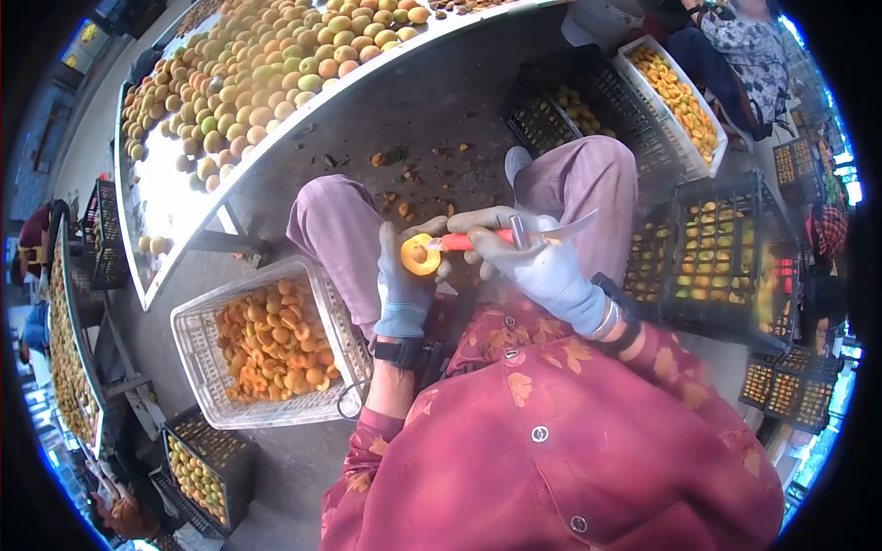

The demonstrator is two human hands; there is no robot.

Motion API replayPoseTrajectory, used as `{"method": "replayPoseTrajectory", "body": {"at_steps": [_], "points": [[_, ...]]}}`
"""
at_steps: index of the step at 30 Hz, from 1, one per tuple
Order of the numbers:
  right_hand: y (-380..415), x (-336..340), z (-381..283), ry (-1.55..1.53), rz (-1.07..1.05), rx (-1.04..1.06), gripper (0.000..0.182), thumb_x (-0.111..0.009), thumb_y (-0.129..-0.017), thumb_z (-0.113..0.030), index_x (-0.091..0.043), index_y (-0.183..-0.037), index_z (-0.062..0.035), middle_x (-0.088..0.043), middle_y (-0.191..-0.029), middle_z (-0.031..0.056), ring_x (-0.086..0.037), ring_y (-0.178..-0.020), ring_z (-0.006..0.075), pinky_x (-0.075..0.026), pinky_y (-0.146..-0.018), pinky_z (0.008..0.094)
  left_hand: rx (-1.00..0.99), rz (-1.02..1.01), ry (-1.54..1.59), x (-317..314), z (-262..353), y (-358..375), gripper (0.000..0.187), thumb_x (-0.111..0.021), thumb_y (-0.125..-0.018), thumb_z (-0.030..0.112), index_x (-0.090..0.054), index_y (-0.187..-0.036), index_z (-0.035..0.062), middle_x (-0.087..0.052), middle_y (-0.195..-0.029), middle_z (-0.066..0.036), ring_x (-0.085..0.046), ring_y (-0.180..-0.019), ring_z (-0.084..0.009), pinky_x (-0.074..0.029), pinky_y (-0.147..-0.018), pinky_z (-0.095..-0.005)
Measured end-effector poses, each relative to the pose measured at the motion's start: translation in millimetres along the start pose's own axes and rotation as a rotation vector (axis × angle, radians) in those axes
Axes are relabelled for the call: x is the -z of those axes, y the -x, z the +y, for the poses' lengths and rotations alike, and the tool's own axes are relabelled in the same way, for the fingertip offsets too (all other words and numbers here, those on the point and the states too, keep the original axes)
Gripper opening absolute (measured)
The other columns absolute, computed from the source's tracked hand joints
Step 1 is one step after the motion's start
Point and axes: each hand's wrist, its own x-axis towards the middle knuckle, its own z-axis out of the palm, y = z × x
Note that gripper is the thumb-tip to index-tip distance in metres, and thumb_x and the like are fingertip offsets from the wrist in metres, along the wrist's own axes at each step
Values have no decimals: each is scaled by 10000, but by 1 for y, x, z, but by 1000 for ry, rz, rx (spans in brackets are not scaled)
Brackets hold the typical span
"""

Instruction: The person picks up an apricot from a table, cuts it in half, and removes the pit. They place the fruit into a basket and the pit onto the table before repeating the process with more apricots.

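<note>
My left hand (404,280), in a grey glove, holds a halved apricot (421,254) with its cut face up, over my lap. My right hand (533,257), also gloved, grips a red-handled knife (514,237); the handle's tip points at the fruit and the blade sticks out to the right. Both hands sit close together above my knees in purple trousers.
A white basket (197,354) of apricot halves stands at my left. A long white table (170,197) piled with whole apricots runs across the top left. Black crates (712,248) of fruit stand at right, a white tray (684,101) of halves beyond. Another person sits top right.
</note>
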Motion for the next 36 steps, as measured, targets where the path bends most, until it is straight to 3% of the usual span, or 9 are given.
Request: {"method": "replayPoseTrajectory", "body": {"at_steps": [11,14,21,23,28,30,34,35,36], "points": [[-4,-6,24,-42,15,86,224,-599,-935,-104,-634,-1119,19,-674,-1045,73,-607,-766,53,-497,-656,181,-141,53,-179,11,-13,-7,578,-426,-966,538,-594,-1078,-4,-643,-885,-95,-604,-730,-185,-472,-582,-271],[-5,-8,27,160,43,75,190,-611,-925,-93,-648,-1078,12,-679,-1032,74,-619,-809,75,-502,-675,212,7,127,94,-16,2,6,426,-419,-1013,369,-567,-1095,-23,-671,-942,-83,-608,-671,-121,-488,-562,-217],[-12,-17,15,649,19,226,189,-630,-914,-167,-669,-1005,-6,-684,-881,36,-642,-749,115,-515,-684,245,-13,174,-23,1,-17,-5,583,-336,-1009,484,-625,-1083,-17,-640,-815,-51,-563,-618,-119,-453,-550,-228],[-23,-13,19,355,103,-79,249,-684,-853,-291,-670,-949,-62,-684,-727,103,-681,-624,200,-522,-575,312,27,177,-67,3,-14,-4,586,-345,-1004,492,-630,-1065,-16,-627,-800,-48,-561,-614,-116,-446,-540,-230],[-29,9,17,15,40,-374,215,-640,-900,-233,-655,-964,-28,-695,-772,45,-644,-620,79,-486,-533,203,27,184,-61,-3,-9,1,556,-373,-997,487,-614,-1042,-12,-616,-792,-50,-554,-595,-112,-440,-535,-224],[-17,-4,23,32,56,-129,239,-657,-887,-252,-668,-959,-24,-696,-778,33,-653,-663,76,-501,-571,209,15,249,-85,1,-15,-3,547,-376,-997,478,-610,-1035,-15,-618,-796,-52,-551,-583,-108,-439,-534,-216],[-12,-7,42,525,54,285,275,-707,-828,-256,-679,-986,-32,-680,-818,167,-676,-773,324,-527,-643,329,13,187,-120,-12,-8,1,574,-348,-1007,472,-617,-1100,-26,-629,-823,-50,-561,-613,-95,-446,-561,-200],[-11,-8,39,522,58,287,275,-707,-828,-256,-679,-986,-32,-680,-818,167,-676,-773,324,-527,-643,329,2,166,-113,-10,-10,-2,581,-332,-1011,469,-616,-1127,-24,-636,-836,-51,-568,-649,-94,-454,-593,-203],[-10,-10,34,455,67,135,206,-657,-868,-179,-670,-1005,-26,-668,-848,77,-634,-754,176,-501,-639,259,1,165,-115,-9,-9,-1,581,-332,-1011,469,-616,-1127,-24,-636,-836,-51,-568,-649,-94,-454,-593,-203]]}}
